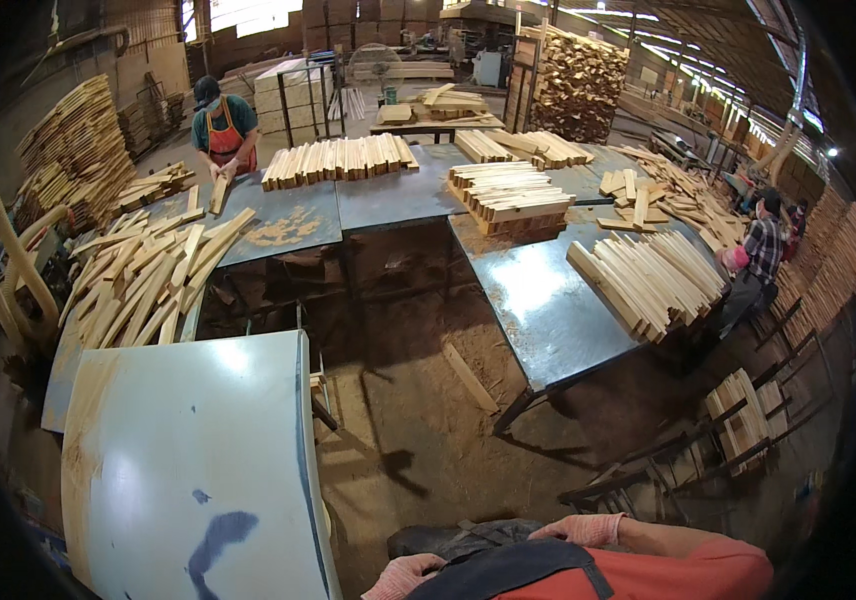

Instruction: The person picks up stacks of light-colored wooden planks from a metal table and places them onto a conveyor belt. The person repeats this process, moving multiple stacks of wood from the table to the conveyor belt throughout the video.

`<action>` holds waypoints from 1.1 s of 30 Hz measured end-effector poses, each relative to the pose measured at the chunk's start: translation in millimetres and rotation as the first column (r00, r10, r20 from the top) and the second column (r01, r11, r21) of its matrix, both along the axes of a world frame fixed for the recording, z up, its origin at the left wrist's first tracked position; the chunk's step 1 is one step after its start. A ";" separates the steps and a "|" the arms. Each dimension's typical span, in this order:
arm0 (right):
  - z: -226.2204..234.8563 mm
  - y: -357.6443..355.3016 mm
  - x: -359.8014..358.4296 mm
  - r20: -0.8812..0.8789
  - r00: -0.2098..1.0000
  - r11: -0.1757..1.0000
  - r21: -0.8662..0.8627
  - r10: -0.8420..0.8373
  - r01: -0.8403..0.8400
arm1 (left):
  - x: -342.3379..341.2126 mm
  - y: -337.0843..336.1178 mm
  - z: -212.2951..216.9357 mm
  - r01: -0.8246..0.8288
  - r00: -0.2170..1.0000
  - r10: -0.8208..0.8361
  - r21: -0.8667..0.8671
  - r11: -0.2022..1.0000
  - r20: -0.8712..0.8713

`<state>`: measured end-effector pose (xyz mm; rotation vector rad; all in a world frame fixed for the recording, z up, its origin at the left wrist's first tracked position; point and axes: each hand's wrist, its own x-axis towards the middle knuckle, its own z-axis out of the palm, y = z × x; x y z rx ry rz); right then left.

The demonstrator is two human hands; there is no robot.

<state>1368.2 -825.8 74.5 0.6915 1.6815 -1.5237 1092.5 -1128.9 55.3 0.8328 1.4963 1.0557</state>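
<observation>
Both my hands are close to my waist at the lower edge, in pinkish knit gloves. My left hand [404, 577] lies against the dark apron [503, 568] over my red shirt. My right hand [582, 529] is at the apron's other side, its wrist bent inward. Bunched black cloth [458, 538] shows between and beyond the two hands. The fingers of both hands are largely hidden by the apron and cloth, so their grip does not show. The closest work surface is a pale table [198, 430] with a blue stain, left of my hands.
Loose wood strips [153, 275] pile up at left. Metal tables [523, 290] carry rows of wood blocks [648, 280]. A board [470, 377] lies on the dusty floor. One person [226, 130] handles wood at far left; another [756, 245] stands at right near a rack [688, 450].
</observation>
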 end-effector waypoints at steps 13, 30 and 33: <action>-16.0 -45.4 11.9 -0.011 0.948 0.942 -0.115 -0.318 0.315 | -16.7 3.0 -24.0 -0.005 0.975 -0.009 0.061 0.998 0.222; -25.6 -33.6 -95.1 -0.188 0.961 0.854 -0.514 -0.203 0.080 | -47.9 -44.8 38.2 -0.192 0.963 0.235 -0.279 0.941 0.129; -30.5 -32.5 -117.5 -0.229 0.959 0.840 -0.543 -0.168 0.018 | -60.1 -46.6 67.6 -0.242 0.963 0.267 -0.333 0.911 0.030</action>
